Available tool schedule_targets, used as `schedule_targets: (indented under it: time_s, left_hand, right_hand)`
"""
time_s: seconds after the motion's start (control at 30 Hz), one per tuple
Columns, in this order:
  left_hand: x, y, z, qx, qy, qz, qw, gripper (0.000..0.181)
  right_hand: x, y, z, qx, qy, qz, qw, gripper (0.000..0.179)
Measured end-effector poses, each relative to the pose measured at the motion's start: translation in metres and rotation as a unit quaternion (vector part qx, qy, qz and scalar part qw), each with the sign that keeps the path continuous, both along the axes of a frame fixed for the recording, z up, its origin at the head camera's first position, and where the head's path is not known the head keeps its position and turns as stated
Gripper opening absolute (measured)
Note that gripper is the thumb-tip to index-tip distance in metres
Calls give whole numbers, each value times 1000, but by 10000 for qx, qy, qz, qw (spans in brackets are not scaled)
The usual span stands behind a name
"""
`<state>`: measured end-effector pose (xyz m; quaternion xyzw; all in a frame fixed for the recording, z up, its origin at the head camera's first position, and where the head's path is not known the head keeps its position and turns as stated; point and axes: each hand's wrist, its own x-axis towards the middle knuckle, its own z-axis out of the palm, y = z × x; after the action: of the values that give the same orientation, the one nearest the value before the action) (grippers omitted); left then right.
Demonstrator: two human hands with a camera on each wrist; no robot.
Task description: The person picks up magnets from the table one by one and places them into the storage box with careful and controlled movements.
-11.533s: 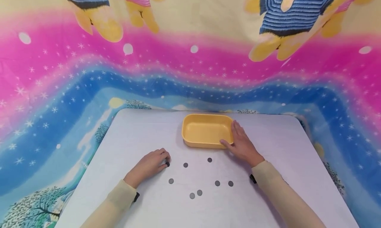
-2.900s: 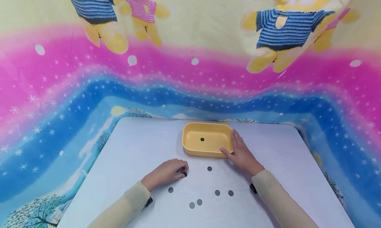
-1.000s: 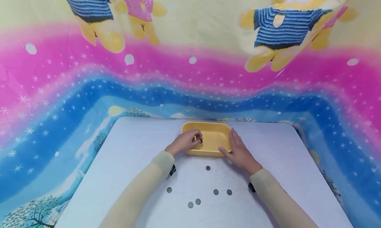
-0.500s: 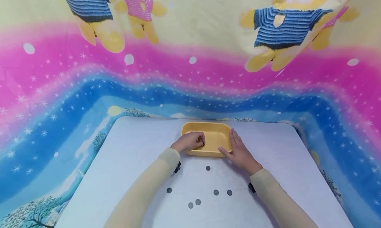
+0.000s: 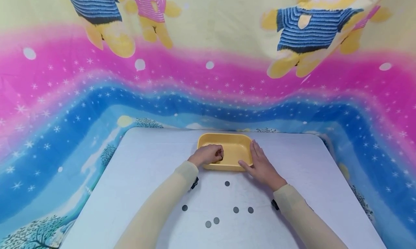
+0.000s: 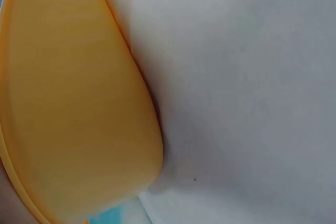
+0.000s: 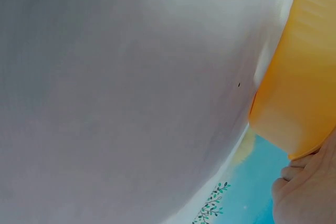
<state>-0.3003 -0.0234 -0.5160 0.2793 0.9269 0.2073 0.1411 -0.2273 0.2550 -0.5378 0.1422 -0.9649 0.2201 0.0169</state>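
Observation:
A yellow rectangular box (image 5: 240, 153) stands at the far side of the white table. My left hand (image 5: 208, 154) reaches over its front left part, fingers curled, pinching a small dark disc (image 5: 221, 158) low inside. Part of the box floor lies hidden behind this hand. My right hand (image 5: 262, 166) rests against the box's right end, its fingers straight along the side and the thumb on the front rim. In the left wrist view the box's yellow outer wall (image 6: 79, 103) fills the left side. The right wrist view has my right hand (image 7: 310, 187) at the box's edge.
On the white table (image 5: 156, 155), several flat grey discs lie in front of the box, among them one disc (image 5: 227, 183) closest to it and another disc (image 5: 185, 207) under the left forearm's side. A patterned cloth (image 5: 208, 97) hangs behind the table.
Earlier the box was bare; later one disc lay in it while my left hand pinched another on the table. That hand has since carried it into the box. My right hand stays put.

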Motion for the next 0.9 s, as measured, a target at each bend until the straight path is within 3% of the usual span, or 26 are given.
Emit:
schedule_targets:
  time_s: [0.63, 0.9]
  left_hand:
    - [-2, 5, 1, -45, 88, 66, 9999, 5]
    - [4, 2, 8, 34, 213, 28, 9998, 10]
  right_hand:
    - [1, -1, 6, -77, -104, 34, 9999, 109]
    - [2, -2, 5, -38, -73, 11, 10000, 109]
